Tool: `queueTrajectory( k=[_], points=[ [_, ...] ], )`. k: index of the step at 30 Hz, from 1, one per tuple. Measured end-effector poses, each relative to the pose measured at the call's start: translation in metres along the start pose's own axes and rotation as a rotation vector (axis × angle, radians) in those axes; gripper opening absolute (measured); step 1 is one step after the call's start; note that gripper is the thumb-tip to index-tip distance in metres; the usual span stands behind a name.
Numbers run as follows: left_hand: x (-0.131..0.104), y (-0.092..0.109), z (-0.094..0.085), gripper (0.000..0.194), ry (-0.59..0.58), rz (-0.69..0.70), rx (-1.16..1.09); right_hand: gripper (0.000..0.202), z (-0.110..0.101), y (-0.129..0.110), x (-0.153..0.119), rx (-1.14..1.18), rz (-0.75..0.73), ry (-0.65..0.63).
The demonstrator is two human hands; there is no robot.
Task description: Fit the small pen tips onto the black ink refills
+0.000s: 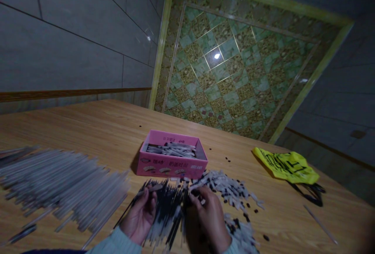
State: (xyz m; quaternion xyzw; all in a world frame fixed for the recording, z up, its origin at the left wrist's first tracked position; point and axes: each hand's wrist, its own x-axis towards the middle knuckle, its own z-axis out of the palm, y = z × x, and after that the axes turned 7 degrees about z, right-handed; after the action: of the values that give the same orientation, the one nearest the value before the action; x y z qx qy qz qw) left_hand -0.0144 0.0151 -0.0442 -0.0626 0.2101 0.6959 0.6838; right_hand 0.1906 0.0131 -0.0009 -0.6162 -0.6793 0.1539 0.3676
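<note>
My left hand (140, 215) is closed with its thumb and fingers pinched round a thin dark and grey stick (155, 187), palm partly turned up. To its right my right hand (211, 215) bends its fingers in a pinch at the edge of a heap of small white and black pieces (224, 187); a small pale piece (195, 185) shows at its fingertips. Between and below the hands lies a pile of thin dark sticks (168, 203). Just beyond them stands an open pink box (172, 168) holding many short grey-white sticks (172, 149).
Clear and grey tubes (64, 183) cover the left of the wooden table (114, 129). A yellow bag (287, 166) with black print and a black strap (312, 195) lies at the right, near a single thin stick (320, 224). Tiled walls rise behind.
</note>
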Motion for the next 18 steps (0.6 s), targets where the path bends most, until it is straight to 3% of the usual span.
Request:
queueTrajectory(
  k=[5,12,18],
  points=[
    [-0.002,-0.004,0.001,0.031,0.005,0.007,0.055,0.020,0.003,0.023,0.000,-0.354,0.045,-0.021],
    [-0.003,-0.006,0.001,0.029,0.009,0.014,0.076,0.018,0.021,0.029,-0.004,-0.466,0.038,-0.030],
    [-0.005,-0.007,0.002,0.028,0.008,0.033,0.116,0.018,0.019,0.029,-0.006,-0.473,0.001,-0.018]
  ],
)
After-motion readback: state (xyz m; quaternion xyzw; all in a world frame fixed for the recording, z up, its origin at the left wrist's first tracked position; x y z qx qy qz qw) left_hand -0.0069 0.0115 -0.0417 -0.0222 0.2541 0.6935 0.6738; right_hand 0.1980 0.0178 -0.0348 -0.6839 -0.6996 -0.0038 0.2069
